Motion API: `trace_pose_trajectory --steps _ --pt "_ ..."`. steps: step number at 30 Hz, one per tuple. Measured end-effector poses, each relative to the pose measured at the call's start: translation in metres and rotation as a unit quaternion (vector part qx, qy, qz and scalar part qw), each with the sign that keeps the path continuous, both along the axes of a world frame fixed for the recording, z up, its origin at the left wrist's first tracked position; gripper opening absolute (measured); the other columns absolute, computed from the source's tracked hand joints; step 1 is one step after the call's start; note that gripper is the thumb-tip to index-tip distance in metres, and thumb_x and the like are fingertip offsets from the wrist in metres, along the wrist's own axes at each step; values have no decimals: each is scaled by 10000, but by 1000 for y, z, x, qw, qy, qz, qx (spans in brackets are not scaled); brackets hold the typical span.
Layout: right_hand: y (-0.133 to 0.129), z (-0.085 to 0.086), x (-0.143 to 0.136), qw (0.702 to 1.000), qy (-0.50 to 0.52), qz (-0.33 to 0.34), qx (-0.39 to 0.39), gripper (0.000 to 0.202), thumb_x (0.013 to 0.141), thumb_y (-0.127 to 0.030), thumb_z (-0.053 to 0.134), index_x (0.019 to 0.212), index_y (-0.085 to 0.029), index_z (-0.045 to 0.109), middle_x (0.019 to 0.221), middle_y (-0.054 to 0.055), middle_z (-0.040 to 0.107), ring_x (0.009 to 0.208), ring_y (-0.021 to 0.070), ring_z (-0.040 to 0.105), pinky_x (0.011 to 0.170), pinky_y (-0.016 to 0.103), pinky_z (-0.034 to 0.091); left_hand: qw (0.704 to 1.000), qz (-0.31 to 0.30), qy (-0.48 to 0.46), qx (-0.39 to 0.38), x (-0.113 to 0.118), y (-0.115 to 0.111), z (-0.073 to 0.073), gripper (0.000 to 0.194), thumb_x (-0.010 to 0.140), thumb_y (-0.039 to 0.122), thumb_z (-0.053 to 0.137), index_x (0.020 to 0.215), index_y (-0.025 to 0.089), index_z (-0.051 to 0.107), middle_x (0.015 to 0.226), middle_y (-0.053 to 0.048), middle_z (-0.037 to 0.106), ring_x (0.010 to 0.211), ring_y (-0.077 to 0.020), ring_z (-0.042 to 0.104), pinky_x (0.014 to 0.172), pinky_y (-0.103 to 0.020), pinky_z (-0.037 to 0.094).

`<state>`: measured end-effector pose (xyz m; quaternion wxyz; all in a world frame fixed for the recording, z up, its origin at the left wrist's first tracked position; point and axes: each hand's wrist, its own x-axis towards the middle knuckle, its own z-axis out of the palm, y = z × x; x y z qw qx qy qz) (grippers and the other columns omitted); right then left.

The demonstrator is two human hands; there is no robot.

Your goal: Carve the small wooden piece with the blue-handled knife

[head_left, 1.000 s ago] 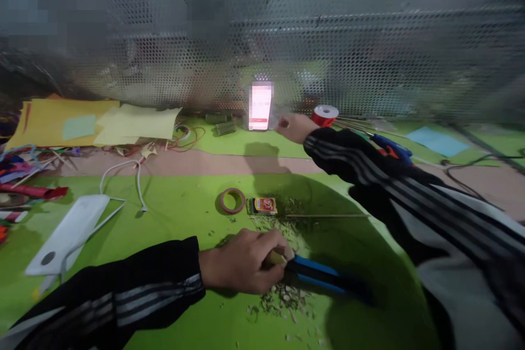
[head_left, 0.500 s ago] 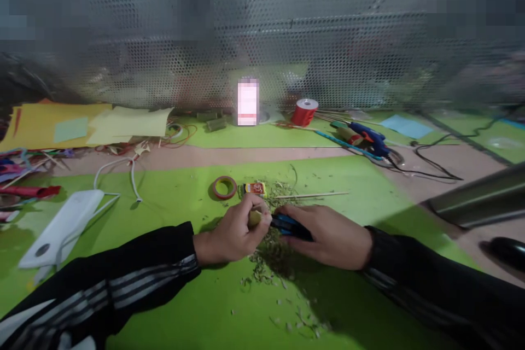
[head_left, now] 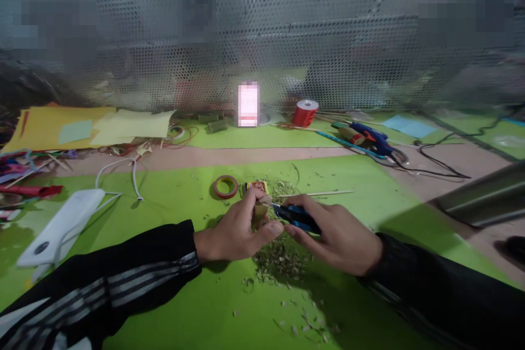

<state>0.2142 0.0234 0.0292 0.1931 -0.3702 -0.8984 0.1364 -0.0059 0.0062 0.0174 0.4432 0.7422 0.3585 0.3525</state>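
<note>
My left hand [head_left: 238, 229] grips a small greenish-brown piece [head_left: 261, 208], which looks like wood or bamboo, with the thumb stretched toward the right. Wrapped around a blue and black utility knife [head_left: 301, 219] is my right hand [head_left: 342, 235]; the blade points left at the piece. Thin shavings [head_left: 283, 262] lie in a heap on the green mat [head_left: 172, 295] under both hands. Just beyond my left hand are a roll of tape [head_left: 225, 187] and a small yellow and red box [head_left: 257, 186], partly covered by the fingers. A thin stick [head_left: 324, 193] lies behind the knife.
A white power strip [head_left: 61, 227] with a cable lies at left, below yellow paper sheets [head_left: 82, 128]. Along the back stand a lit phone [head_left: 248, 104] and a red spool [head_left: 305, 114] before a perforated metal panel [head_left: 254, 27]. A blue glue gun [head_left: 373, 138] and metal cylinder [head_left: 484, 197] are at right.
My right hand and the knife have moved slightly right, showing more of the blade. My left thumb has straightened away from the piece, and the held piece shows more clearly.
</note>
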Motion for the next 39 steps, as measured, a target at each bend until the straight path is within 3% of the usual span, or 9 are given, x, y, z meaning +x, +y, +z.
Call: trace_pose_trajectory --steps 6,11,16,23,31,35,39 --pt "0 -5 4 997 9 33 72 331 985 -395 392 1228 -198 498 1005 93 716 753 209 698 619 308 494 1000 3 -9 -25 1 -1 0 339 907 403 567 1029 197 326 776 34 424 637 -91 409 588 -249 361" --pt "-1 -2 7 991 -29 32 128 391 994 -391 390 1326 -208 485 995 81 710 726 197 684 602 302 485 999 -2 -10 -30 3 -2 -1 376 904 397 589 1070 199 317 733 59 381 600 -78 356 577 -243 333" --pt "-2 0 10 988 -67 27 135 427 996 -411 406 1359 -197 474 1063 90 710 751 200 689 598 303 487 999 -10 -24 -47 6 -2 -3 347 918 376 572 1070 207 309 728 68 383 584 -70 358 575 -231 349" --pt "-3 -2 12 988 -65 44 132 457 1007 -439 373 1378 -188 463 1032 98 712 790 214 685 608 308 486 1000 -4 -9 -22 7 0 -6 339 907 376 580 1049 201 326 745 52 426 577 -69 373 543 -223 333" --pt "-3 -7 10 981 -42 50 184 424 1013 -435 344 1315 -188 508 860 63 693 635 175 627 529 268 404 999 -5 8 -44 5 0 -5 375 900 443 590 1060 188 368 650 87 361 523 -61 334 475 -198 280" --pt "-4 -6 10 988 -37 43 145 422 1018 -430 329 1349 -204 460 897 68 699 660 182 641 559 281 429 999 -9 22 -34 3 0 -3 387 906 442 582 1093 187 359 633 90 340 517 -70 320 470 -205 248" --pt "-7 2 10 998 55 9 24 437 1003 -511 341 1234 -156 449 884 79 701 633 178 634 557 288 441 999 -21 15 48 2 1 -3 262 956 370 446 1110 172 372 736 25 432 585 -97 386 537 -248 352"
